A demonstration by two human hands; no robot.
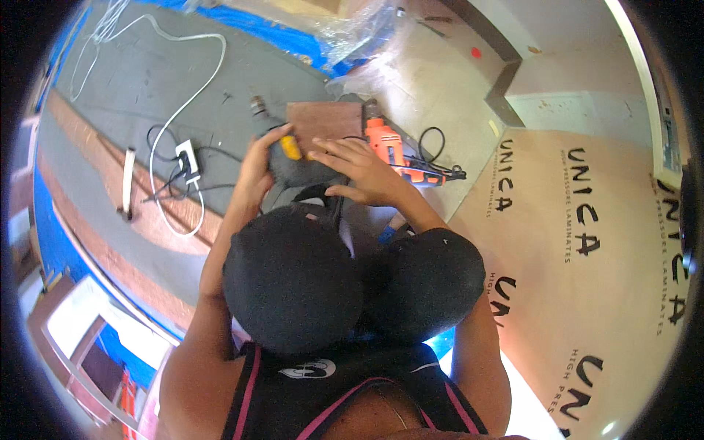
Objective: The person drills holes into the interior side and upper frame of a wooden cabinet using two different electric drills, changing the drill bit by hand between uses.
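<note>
Between my feet and the far side lies a small brown wooden board (325,121). My right hand (363,170) is over its near edge, fingers stretched out and apart. At the board's left corner is my left hand (258,158), its index finger extended toward the board and its thumb apart; its other fingers are mostly hidden. A small yellow piece (291,147) shows between the hands, above a dark grey surface I cannot make out. Past the left hand a metal drill chuck (257,106) sticks out. Just right of the board lies an orange power drill (385,141) with a black cord.
On the left, a white extension socket (188,157) has cables plugged in, near a long wooden strip (132,194) and a white-handled tool (127,182). Clear plastic wrap (367,37) lies at the back. Printed brown sheeting (550,242) covers the right side. My bent knees (293,279) stand close.
</note>
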